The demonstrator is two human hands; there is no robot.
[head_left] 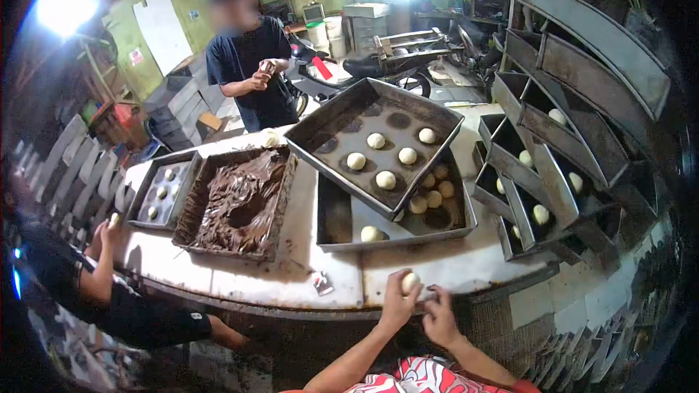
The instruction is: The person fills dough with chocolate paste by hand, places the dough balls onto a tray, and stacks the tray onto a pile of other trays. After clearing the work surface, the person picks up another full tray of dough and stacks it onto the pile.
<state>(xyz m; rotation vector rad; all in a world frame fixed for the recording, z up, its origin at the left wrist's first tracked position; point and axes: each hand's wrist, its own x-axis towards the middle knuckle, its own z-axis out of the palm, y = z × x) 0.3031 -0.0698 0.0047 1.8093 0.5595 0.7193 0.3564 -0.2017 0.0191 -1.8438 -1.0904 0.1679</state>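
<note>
left hand [398, 298] raised, cupping a dough ball [411, 283] — right hand [441, 318] beside

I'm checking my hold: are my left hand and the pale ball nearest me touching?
Touching. The head view shows the left hand with its fingers against the pale ball.

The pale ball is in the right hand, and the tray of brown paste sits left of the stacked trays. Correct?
No, the left hand holds the pale ball, per the head view. The tray of brown paste does sit left of the stacked trays.
</note>
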